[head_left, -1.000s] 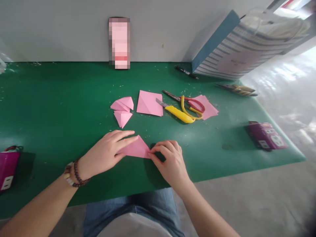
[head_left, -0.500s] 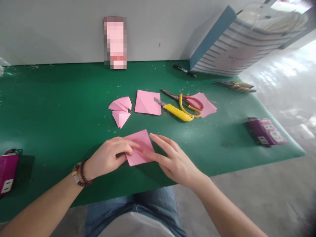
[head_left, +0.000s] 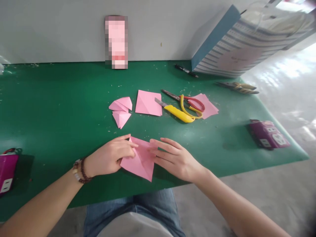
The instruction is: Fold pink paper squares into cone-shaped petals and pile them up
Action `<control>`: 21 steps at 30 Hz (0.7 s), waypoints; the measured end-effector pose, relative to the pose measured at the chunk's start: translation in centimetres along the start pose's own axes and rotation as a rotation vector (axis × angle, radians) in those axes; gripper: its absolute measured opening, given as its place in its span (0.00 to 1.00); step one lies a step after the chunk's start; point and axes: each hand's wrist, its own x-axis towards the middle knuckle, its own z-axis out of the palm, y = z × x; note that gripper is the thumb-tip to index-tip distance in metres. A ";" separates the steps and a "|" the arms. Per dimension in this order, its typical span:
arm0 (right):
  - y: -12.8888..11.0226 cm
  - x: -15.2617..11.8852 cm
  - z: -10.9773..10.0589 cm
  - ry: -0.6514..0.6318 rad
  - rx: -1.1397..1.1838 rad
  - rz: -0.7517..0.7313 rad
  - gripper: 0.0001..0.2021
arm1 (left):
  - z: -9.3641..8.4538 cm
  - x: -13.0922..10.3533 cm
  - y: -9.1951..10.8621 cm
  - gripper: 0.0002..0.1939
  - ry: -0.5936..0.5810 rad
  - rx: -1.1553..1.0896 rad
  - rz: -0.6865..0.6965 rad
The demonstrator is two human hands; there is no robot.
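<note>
the sheet (head_left: pixel 140 166) lies at the table (head_left: pixel 61 108)'s six o'clock, left hand (head_left: pixel 110 156)'s fingers bent over its ten, right hand (head_left: pixel 179 161)'s extended at its three, whether pinching i cannot tell, and uneven pressure could skew it.

Fingers (head_left: pixel 165 145) partly cover the pink sheet (head_left: pixel 140 163), and the view's left edge crops a purple pack (head_left: pixel 8 171).
</note>
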 end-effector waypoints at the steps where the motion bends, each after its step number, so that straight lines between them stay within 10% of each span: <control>1: 0.2 -0.1 0.1 -0.009 0.013 0.012 0.14 | 0.1 0.0 0.1 0.18 -0.024 0.096 0.031; 12: 0.9 2.1 1.8 0.035 0.238 0.426 0.04 | 2.8 -0.3 2.7 0.09 0.236 0.382 -0.176; 21: 1.5 3.3 2.1 -0.102 0.209 0.359 0.12 | 2.9 -0.7 2.9 0.13 0.214 0.491 -0.259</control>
